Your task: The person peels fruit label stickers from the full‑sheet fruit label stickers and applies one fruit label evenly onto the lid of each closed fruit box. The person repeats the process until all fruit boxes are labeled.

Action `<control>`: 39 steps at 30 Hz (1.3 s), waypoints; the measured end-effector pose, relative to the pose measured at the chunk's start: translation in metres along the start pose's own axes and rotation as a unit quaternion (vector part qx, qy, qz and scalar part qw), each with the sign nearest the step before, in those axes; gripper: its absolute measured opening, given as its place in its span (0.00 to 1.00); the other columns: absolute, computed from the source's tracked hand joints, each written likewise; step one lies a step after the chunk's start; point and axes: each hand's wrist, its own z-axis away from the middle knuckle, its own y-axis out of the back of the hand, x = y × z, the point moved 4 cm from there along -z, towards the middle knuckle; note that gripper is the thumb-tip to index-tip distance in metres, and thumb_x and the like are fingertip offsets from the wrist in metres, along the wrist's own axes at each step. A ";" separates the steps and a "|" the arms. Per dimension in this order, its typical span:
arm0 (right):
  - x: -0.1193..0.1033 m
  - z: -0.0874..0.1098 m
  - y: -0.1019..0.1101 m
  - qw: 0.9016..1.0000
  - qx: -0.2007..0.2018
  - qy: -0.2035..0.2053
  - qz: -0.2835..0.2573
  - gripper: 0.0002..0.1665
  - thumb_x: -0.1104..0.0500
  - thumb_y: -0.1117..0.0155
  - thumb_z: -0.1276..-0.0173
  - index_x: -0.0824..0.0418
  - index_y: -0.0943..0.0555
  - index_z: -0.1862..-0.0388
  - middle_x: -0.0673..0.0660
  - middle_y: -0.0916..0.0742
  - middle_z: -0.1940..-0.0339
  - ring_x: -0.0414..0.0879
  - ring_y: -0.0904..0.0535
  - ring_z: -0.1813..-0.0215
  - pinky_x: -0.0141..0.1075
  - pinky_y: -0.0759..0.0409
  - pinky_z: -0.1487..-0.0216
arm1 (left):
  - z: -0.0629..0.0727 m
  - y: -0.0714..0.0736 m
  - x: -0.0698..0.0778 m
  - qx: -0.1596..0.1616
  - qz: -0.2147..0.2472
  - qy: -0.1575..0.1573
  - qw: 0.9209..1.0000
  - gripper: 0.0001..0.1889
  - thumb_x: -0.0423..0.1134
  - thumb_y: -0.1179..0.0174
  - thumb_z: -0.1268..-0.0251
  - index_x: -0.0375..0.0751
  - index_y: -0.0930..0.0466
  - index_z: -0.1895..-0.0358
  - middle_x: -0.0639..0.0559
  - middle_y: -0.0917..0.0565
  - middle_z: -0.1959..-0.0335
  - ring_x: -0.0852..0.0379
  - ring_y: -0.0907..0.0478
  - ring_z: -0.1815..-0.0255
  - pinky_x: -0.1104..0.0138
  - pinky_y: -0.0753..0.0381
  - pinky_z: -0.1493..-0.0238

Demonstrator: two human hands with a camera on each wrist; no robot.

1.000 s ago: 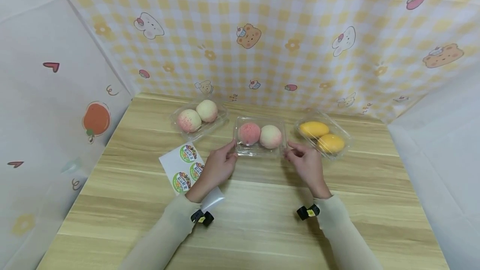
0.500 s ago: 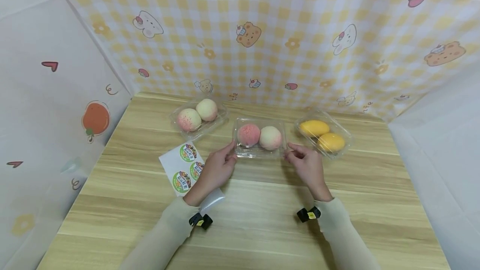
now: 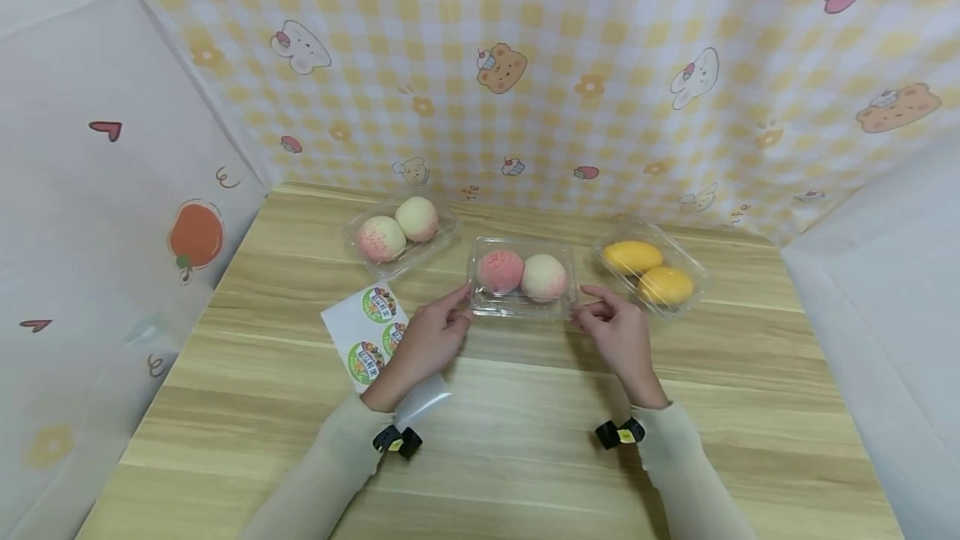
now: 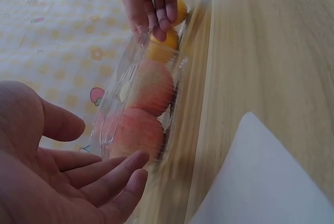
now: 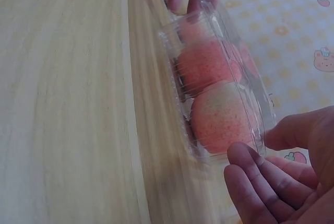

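Observation:
Between my hands lies a clear plastic clamshell box (image 3: 510,307), lid down, holding a pink peach (image 3: 500,272) and a paler peach (image 3: 543,277). My left hand (image 3: 435,336) touches its left end with fingers extended. At the right end, the fingers of my right hand (image 3: 618,336) touch the box. Both wrist views show loosely spread fingers (image 4: 117,182) at the box's ends, not wrapped round it. Partly beneath my left forearm is a white sheet (image 3: 341,319) of round fruit stickers (image 3: 378,304).
A second clear box (image 3: 431,252) with two pale peaches stands at the back left, angled. Another clear box (image 3: 686,261) with two yellow mangoes stands at the right. Behind the wooden table (image 3: 517,457) hangs a yellow checked cloth (image 3: 450,40).
The middle box has slid very slightly towards me, with both hands staying at its ends. The two side boxes and the sticker sheet stay where they were.

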 end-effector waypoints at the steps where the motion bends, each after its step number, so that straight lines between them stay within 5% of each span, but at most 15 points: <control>1: 0.001 0.000 0.000 1.000 -0.002 -0.003 0.000 0.18 0.68 0.27 0.27 0.70 0.12 0.40 0.63 0.06 0.66 0.44 0.10 0.69 0.25 0.21 0.71 | 0.000 0.000 -0.001 -0.002 0.002 -0.002 1.000 0.29 0.39 0.43 0.16 0.40 0.30 0.17 0.51 0.23 0.77 0.59 0.31 0.81 0.68 0.32 0.79; 4: 0.002 -0.002 0.001 1.000 -0.010 -0.006 0.002 0.19 0.68 0.26 0.26 0.69 0.13 0.38 0.62 0.06 0.65 0.43 0.10 0.68 0.25 0.19 0.68 | 0.002 0.002 -0.004 -0.004 -0.002 -0.006 1.000 0.29 0.41 0.42 0.16 0.41 0.29 0.17 0.54 0.27 0.78 0.59 0.27 0.76 0.67 0.31 0.77; 6: 0.002 -0.003 0.002 1.000 -0.016 -0.007 0.001 0.19 0.68 0.27 0.25 0.69 0.13 0.38 0.63 0.06 0.65 0.47 0.09 0.67 0.25 0.18 0.67 | 0.004 0.004 -0.006 -0.001 -0.002 -0.010 1.000 0.29 0.42 0.40 0.16 0.41 0.28 0.18 0.54 0.21 0.73 0.58 0.24 0.73 0.66 0.29 0.76; 9: 0.001 -0.003 0.002 1.000 -0.027 -0.008 -0.001 0.19 0.68 0.29 0.25 0.70 0.14 0.38 0.63 0.06 0.64 0.54 0.08 0.65 0.25 0.17 0.65 | 0.009 0.008 -0.010 0.002 0.003 -0.014 1.000 0.28 0.42 0.39 0.17 0.38 0.25 0.20 0.48 0.08 0.53 0.54 0.11 0.58 0.61 0.14 0.63; 12: 0.001 -0.003 0.002 0.999 -0.037 -0.013 -0.002 0.19 0.68 0.29 0.25 0.71 0.14 0.38 0.62 0.06 0.64 0.58 0.07 0.63 0.26 0.16 0.64 | 0.017 0.015 -0.014 0.001 0.009 -0.020 1.000 0.25 0.40 0.38 0.18 0.34 0.21 0.25 0.43 0.10 0.38 0.47 0.09 0.45 0.55 0.10 0.47; 19: 0.001 -0.006 0.004 0.998 -0.055 -0.019 0.007 0.19 0.67 0.31 0.23 0.71 0.15 0.37 0.61 0.06 0.63 0.54 0.07 0.61 0.27 0.16 0.62 | 0.031 0.048 -0.032 0.031 -0.017 -0.045 0.998 0.18 0.32 0.35 0.21 0.27 0.15 0.35 0.42 0.08 0.46 0.46 0.09 0.48 0.58 0.10 0.46; 24: 0.001 -0.007 0.005 0.998 -0.062 -0.018 0.009 0.19 0.66 0.31 0.23 0.71 0.15 0.37 0.61 0.06 0.62 0.55 0.07 0.61 0.28 0.16 0.62 | 0.034 0.080 -0.046 0.063 -0.059 -0.014 0.996 0.17 0.33 0.31 0.25 0.29 0.13 0.38 0.43 0.07 0.51 0.47 0.09 0.53 0.54 0.10 0.50; 29: 0.001 -0.007 0.006 0.998 -0.066 -0.018 0.013 0.18 0.66 0.30 0.23 0.71 0.14 0.38 0.61 0.06 0.62 0.54 0.07 0.61 0.27 0.17 0.62 | 0.030 0.104 -0.060 0.058 -0.101 0.032 0.993 0.26 0.42 0.26 0.28 0.28 0.16 0.35 0.41 0.09 0.50 0.43 0.12 0.49 0.47 0.13 0.46; 39: 0.003 -0.006 0.005 0.997 -0.072 -0.019 0.027 0.18 0.64 0.28 0.24 0.70 0.13 0.39 0.58 0.06 0.63 0.48 0.09 0.63 0.29 0.18 0.62 | 0.022 0.124 -0.086 0.020 -0.204 0.090 0.975 0.46 0.52 0.16 0.42 0.26 0.24 0.27 0.22 0.27 0.31 0.24 0.28 0.35 0.39 0.21 0.44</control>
